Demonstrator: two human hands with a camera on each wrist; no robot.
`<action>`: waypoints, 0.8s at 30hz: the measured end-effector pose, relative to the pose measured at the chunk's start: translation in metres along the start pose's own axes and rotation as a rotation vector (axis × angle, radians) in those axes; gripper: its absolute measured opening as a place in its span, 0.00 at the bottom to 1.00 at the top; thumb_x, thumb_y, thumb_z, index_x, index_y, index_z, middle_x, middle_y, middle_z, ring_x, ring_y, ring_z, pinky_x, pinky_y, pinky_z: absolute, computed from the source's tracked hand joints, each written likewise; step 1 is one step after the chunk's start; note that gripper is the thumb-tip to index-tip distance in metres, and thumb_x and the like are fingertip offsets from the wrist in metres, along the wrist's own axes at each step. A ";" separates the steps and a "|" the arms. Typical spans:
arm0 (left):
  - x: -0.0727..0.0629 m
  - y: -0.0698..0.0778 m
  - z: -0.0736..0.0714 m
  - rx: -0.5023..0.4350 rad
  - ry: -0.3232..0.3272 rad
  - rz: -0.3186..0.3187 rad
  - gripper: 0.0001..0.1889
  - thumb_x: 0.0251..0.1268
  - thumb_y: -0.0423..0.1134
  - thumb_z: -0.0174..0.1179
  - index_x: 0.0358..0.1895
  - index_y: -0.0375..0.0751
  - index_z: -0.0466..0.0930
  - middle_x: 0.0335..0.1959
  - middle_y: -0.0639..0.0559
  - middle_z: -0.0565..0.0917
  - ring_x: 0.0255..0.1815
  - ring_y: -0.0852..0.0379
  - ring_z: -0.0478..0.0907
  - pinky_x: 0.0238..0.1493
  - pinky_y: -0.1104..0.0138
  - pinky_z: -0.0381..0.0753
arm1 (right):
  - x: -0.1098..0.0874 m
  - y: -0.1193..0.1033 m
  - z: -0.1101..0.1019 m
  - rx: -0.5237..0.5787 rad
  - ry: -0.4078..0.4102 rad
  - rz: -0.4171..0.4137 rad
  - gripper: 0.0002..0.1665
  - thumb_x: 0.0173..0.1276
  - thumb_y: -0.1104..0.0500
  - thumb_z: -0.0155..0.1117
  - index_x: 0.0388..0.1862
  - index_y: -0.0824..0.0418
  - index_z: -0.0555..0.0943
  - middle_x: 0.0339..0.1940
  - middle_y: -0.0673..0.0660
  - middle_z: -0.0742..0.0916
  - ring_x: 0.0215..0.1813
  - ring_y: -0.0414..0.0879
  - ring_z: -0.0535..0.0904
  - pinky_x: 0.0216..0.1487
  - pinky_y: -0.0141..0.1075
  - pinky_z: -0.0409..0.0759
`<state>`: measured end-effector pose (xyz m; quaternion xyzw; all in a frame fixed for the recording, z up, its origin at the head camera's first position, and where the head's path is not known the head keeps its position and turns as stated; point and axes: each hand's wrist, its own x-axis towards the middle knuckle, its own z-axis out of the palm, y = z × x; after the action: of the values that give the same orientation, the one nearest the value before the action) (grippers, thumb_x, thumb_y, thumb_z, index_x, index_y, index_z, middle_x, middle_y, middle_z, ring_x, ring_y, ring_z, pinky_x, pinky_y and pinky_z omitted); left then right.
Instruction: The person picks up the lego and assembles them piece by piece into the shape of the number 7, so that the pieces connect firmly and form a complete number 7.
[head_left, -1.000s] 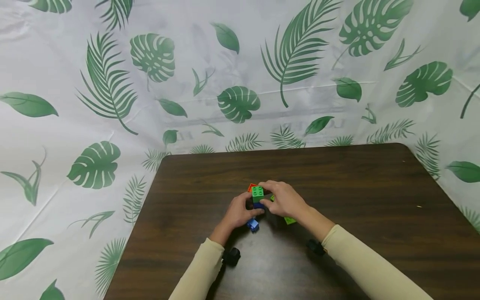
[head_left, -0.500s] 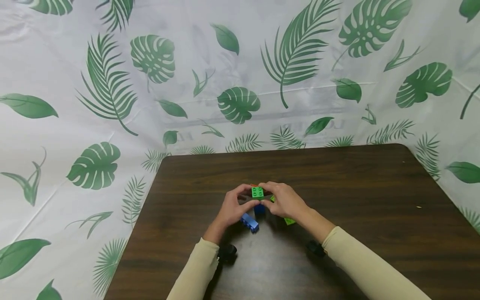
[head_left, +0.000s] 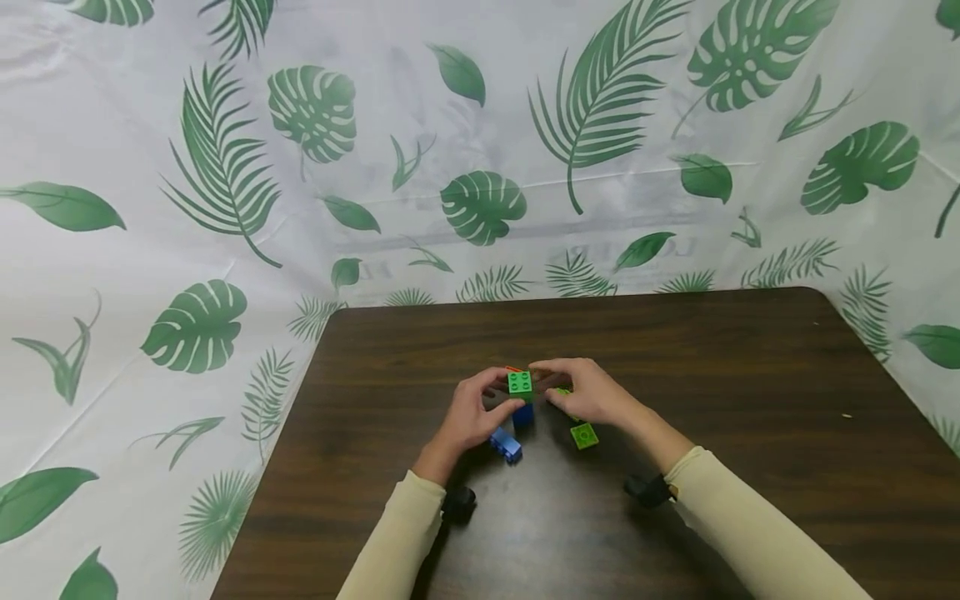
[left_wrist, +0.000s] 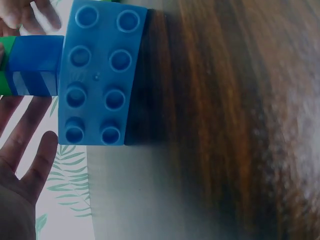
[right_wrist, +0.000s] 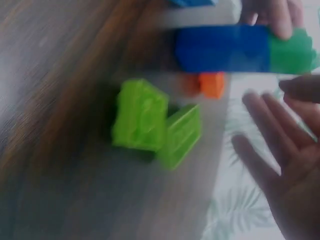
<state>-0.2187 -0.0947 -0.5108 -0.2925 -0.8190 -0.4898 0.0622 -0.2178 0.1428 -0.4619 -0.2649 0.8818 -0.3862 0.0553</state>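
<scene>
A green brick point(head_left: 520, 383) tops a small tower, with dark blue bricks point(right_wrist: 225, 49) beneath it. My left hand point(head_left: 467, 417) holds the green brick between thumb and fingers. To its right, my right hand point(head_left: 592, 396) is apart from the tower, fingers spread and nothing in its grasp; the right wrist view shows it point(right_wrist: 295, 165) beside the green end. A lighter blue brick point(left_wrist: 100, 75) with several studs lies on the table close to my left hand. Two lime green bricks point(right_wrist: 142, 117) lie below my right hand, one partly covered by it in the head view.
An orange brick point(right_wrist: 212, 84) sits behind the tower, mostly hidden in the head view. The dark wooden table point(head_left: 750, 400) extends to both sides. A white leaf-print sheet point(head_left: 390, 100) hangs behind its far edge.
My left hand has shifted from lower on the tower up to the green brick. My right hand has let go of the tower and drawn away to the right.
</scene>
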 end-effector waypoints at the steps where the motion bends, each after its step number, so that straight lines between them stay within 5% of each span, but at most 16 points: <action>1: 0.000 0.000 0.000 -0.002 -0.005 -0.003 0.17 0.63 0.44 0.68 0.53 0.48 0.79 0.46 0.52 0.84 0.47 0.46 0.82 0.44 0.51 0.82 | -0.002 0.005 -0.001 -0.023 0.018 0.036 0.25 0.69 0.64 0.64 0.65 0.58 0.77 0.52 0.56 0.85 0.49 0.48 0.84 0.48 0.48 0.81; 7: 0.001 0.001 0.000 -0.009 -0.017 -0.027 0.16 0.63 0.43 0.68 0.52 0.46 0.79 0.46 0.49 0.84 0.47 0.44 0.81 0.45 0.52 0.82 | -0.013 0.034 0.005 -0.336 0.055 0.236 0.25 0.68 0.48 0.66 0.60 0.59 0.81 0.46 0.55 0.85 0.45 0.51 0.81 0.43 0.51 0.80; 12: -0.001 0.000 0.001 -0.023 -0.010 -0.021 0.16 0.64 0.44 0.67 0.52 0.46 0.79 0.46 0.47 0.84 0.47 0.43 0.82 0.45 0.50 0.82 | -0.020 0.042 0.011 -0.452 0.004 0.290 0.36 0.63 0.35 0.66 0.58 0.60 0.82 0.45 0.56 0.82 0.41 0.51 0.81 0.39 0.50 0.80; 18: -0.002 -0.002 0.003 -0.040 -0.003 -0.011 0.16 0.64 0.44 0.67 0.53 0.46 0.79 0.46 0.46 0.84 0.46 0.45 0.82 0.45 0.49 0.82 | -0.021 0.042 0.013 -0.435 0.009 0.311 0.30 0.62 0.40 0.70 0.54 0.60 0.84 0.44 0.55 0.83 0.39 0.49 0.80 0.38 0.49 0.79; 24: -0.001 -0.003 0.004 -0.051 -0.001 -0.014 0.16 0.64 0.42 0.67 0.53 0.46 0.79 0.46 0.46 0.84 0.45 0.46 0.82 0.44 0.48 0.82 | -0.018 0.049 0.008 -0.228 0.018 0.329 0.18 0.58 0.47 0.75 0.39 0.58 0.83 0.33 0.51 0.83 0.32 0.45 0.76 0.35 0.43 0.76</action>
<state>-0.2189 -0.0935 -0.5157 -0.2885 -0.8084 -0.5106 0.0508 -0.2211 0.1740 -0.5046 -0.1181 0.9517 -0.2720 0.0797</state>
